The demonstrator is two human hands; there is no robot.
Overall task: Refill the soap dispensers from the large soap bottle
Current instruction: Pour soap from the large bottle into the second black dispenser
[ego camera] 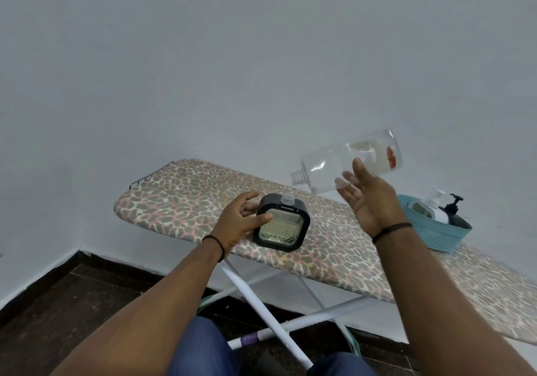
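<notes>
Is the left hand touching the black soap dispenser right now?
Touching. The head view shows the left hand on the black soap dispenser, thumb across its front frame and fingers behind its left side.

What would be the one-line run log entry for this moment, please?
left hand grips square black soap dispenser on leopard-print ironing board | right hand holds clear large plastic bottle tilted, uncapped | no stream visible
</notes>
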